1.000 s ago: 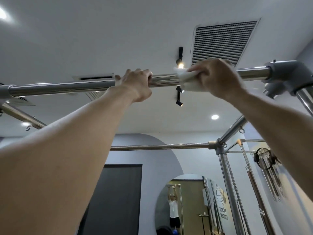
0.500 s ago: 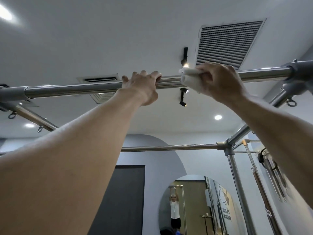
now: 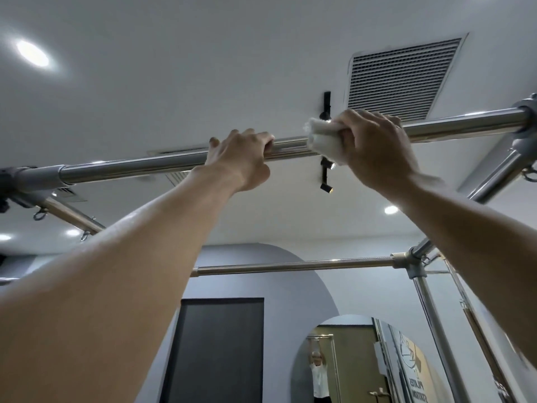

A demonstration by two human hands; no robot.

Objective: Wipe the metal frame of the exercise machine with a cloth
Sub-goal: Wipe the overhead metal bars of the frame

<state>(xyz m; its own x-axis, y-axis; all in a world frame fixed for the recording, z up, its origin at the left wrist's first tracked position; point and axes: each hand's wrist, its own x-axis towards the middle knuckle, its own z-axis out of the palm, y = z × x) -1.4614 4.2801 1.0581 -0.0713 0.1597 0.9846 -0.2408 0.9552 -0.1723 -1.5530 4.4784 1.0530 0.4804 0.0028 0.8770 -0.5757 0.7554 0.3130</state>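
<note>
Right hand (image 3: 374, 149) is curled round a bunched white cloth (image 3: 322, 144), pressing it on the overhead metal bar (image 3: 139, 167), which runs left to right, climbing slightly toward the right corner joint (image 3: 526, 123). Left hand (image 3: 241, 158) grips the bare bar just beside the cloth.

head view | faces steeply up at ceiling (image 3: 180, 77) | overhead bar (image 3: 130, 166) near
</note>
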